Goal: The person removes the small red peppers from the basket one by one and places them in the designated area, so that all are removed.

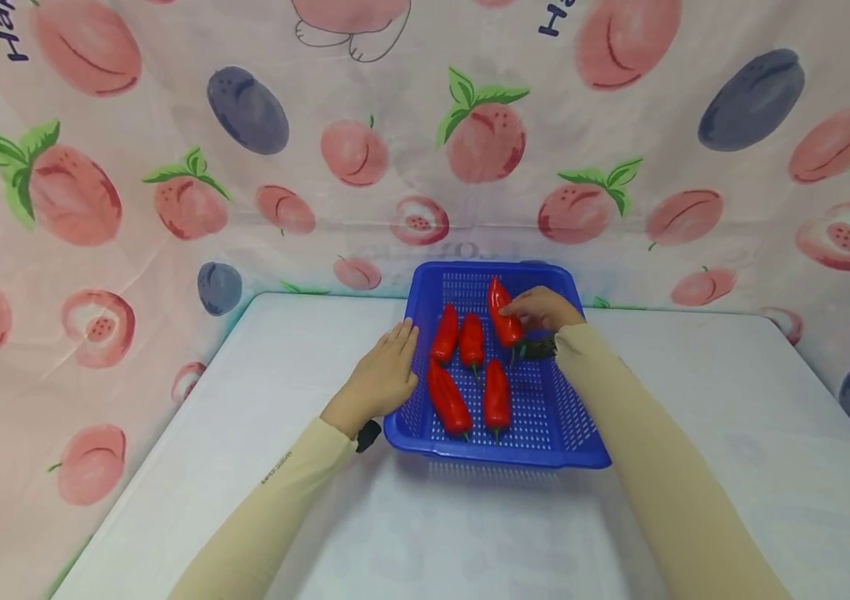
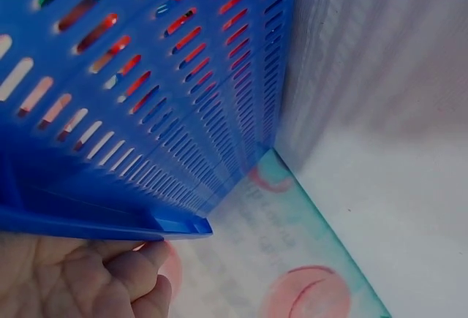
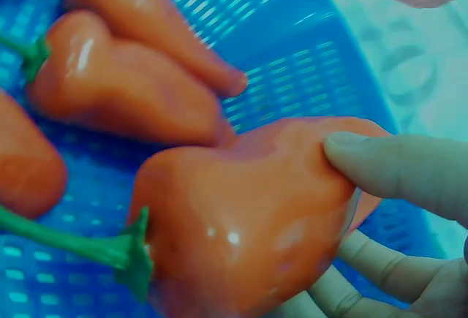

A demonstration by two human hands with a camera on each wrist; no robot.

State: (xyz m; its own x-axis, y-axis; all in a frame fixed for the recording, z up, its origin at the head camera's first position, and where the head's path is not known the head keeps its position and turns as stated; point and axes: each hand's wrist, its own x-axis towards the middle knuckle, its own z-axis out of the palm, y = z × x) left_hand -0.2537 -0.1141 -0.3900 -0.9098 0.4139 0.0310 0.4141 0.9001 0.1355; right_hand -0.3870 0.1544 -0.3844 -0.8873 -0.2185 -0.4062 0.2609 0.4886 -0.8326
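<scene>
A blue perforated basket (image 1: pixel 530 452) holds several red peppers. Inside its far right part, my right hand (image 1: pixel 545 307) pinches one red pepper (image 1: pixel 503 321) between thumb and fingers. The right wrist view shows this pepper (image 3: pixel 241 223) close up, its green stem pointing left and the thumb (image 3: pixel 395 172) on its side. My left hand (image 1: pixel 383 371) lies against the basket's left rim, fingers straight. From the left wrist, the same hand (image 2: pixel 88 278) touches the underside of the rim (image 2: pixel 110 223).
Other red peppers lie in the basket, such as one at the near left (image 1: pixel 449 402) and one at the near middle (image 1: pixel 497 400). The basket stands on a white table (image 1: pixel 282 333). Behind and to the left hangs a fruit-printed cloth (image 1: pixel 305 92).
</scene>
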